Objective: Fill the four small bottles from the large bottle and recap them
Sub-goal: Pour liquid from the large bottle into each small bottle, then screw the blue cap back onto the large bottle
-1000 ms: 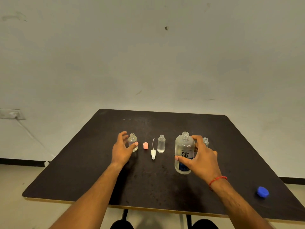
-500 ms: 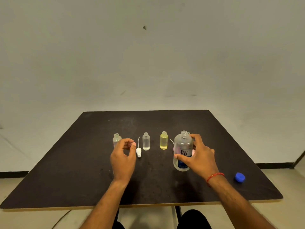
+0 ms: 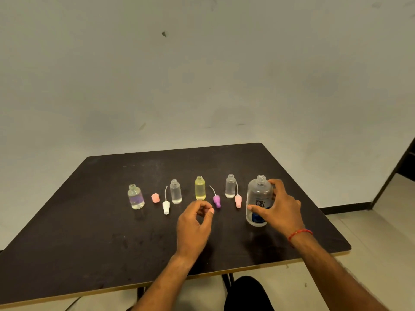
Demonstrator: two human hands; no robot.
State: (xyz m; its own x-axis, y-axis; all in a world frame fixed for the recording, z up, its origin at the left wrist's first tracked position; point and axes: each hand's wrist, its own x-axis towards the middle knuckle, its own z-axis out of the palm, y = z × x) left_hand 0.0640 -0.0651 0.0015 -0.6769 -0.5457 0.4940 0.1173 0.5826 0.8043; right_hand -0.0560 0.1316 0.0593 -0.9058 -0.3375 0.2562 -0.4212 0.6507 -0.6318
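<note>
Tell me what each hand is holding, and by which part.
The right hand grips the large bottle round its body, thumb at the label. The left hand, fingers curled, appears to hold nothing.

A yellow bottle [image 3: 199, 188], purple cap [image 3: 217, 201], white cap [image 3: 166, 207], black table [image 3: 89, 232], red wristband [image 3: 299, 233].

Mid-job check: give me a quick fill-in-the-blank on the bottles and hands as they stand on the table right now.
1. The right hand grips the large bottle, whose neck has ____ cap on it.
2. All ____ small bottles stand uncapped in a row on the table.
3. The small bottle just beyond the left hand is tinted ____.
Missing words: no; four; yellow.
</note>
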